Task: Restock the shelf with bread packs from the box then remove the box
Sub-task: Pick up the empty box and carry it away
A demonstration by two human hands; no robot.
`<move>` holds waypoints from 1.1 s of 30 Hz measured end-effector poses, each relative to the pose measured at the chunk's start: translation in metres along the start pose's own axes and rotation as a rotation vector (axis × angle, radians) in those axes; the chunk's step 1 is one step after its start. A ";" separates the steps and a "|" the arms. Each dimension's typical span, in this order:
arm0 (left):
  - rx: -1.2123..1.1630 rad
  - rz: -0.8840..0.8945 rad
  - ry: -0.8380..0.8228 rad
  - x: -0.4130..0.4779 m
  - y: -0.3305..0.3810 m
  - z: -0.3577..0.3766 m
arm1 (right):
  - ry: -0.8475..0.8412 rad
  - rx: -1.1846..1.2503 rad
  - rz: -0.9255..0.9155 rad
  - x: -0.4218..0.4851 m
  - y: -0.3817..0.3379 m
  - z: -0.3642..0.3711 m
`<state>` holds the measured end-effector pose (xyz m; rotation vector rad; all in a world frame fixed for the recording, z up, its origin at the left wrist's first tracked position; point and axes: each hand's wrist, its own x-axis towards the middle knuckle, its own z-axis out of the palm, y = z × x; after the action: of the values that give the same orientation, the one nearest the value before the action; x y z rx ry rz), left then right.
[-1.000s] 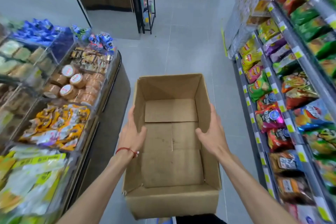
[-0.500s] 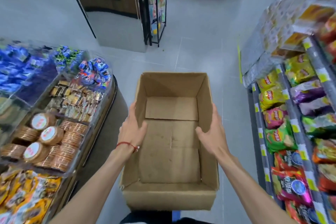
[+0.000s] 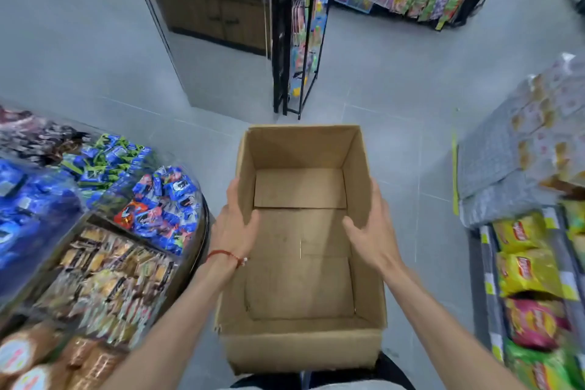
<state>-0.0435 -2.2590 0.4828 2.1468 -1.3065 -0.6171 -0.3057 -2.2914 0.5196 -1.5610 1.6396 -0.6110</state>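
An open brown cardboard box point(image 3: 300, 348) is held in front of me above the grey floor, and nothing lies inside it. My left hand point(image 3: 235, 225) grips its left wall, fingers outside and thumb over the rim; a red string bracelet circles that wrist. My right hand point(image 3: 372, 226) clamps the right wall the same way. Clear-wrapped bread and cake packs point(image 3: 104, 275) fill the compartments of the round display to my left.
The round display point(image 3: 196, 250) with blue snack packs sits close on the left. A chip shelf point(image 3: 525, 275) lines the right. A black wire rack point(image 3: 297, 41) and a wooden cabinet point(image 3: 215, 16) stand ahead across the tiled aisle floor.
The view has travelled forward along the aisle with the box held in both hands. The left display and right shelf have slid back past me; the black rack is closer.
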 end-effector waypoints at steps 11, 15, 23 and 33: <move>-0.046 -0.221 0.130 0.203 0.007 0.017 | -0.223 -0.050 -0.143 0.261 -0.065 0.043; -0.069 -0.324 0.197 0.263 0.008 0.020 | -0.331 -0.104 -0.182 0.351 -0.094 0.065; -0.120 -0.538 0.342 0.354 -0.023 0.012 | -0.535 -0.206 -0.334 0.482 -0.167 0.138; -0.162 -0.789 0.454 0.457 -0.094 -0.026 | -0.766 -0.304 -0.441 0.594 -0.250 0.281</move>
<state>0.2272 -2.6289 0.3942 2.4321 -0.1391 -0.4520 0.1012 -2.8580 0.4302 -2.0588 0.8355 0.0600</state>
